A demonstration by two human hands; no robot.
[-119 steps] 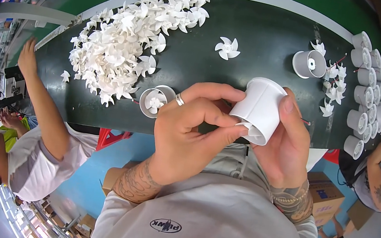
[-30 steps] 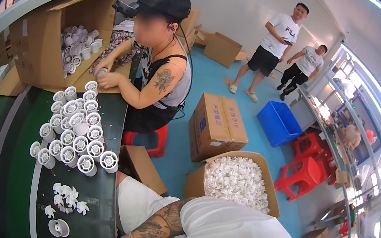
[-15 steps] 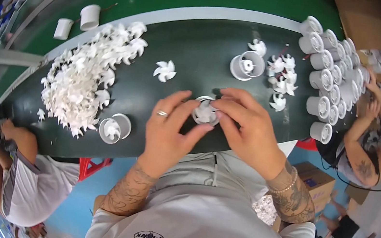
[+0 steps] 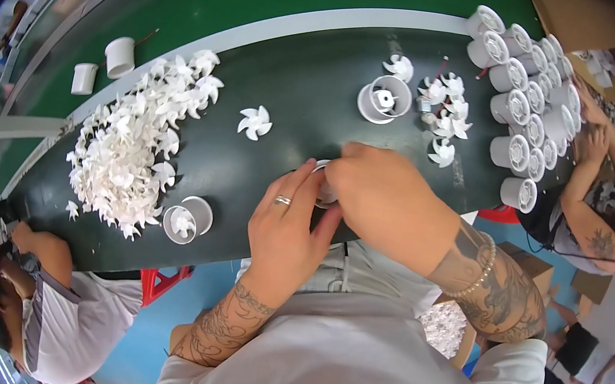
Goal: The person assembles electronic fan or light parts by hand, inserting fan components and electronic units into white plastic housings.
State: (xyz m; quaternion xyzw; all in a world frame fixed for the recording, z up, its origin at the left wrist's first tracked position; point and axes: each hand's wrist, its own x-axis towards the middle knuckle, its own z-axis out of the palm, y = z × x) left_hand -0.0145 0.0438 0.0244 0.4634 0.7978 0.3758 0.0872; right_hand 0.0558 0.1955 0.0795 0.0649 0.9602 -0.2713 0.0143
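White cup (image 4: 326, 195) sits between my hands: left hand (image 4: 289, 221) curled round its side, right hand (image 4: 382, 195) bunched over its top, fingertips hidden, so can't tell what they grip. Off-centre force from the right could tilt it. Open cup (image 4: 369, 104) beyond my right knuckles could get bumped if that hand slips forward.

So the right hand (image 4: 382, 191) is covering much of the white cup (image 4: 328, 193) mid-frame and its fingertips are hiding, so whatever they're touching isn't showing. Bottom edge is cutting off the white shirt (image 4: 375, 378), top edge is chopping the cardboard box (image 4: 590, 27) upper right, and the people (image 4: 577, 347) far lower right are looking too small to make out much.
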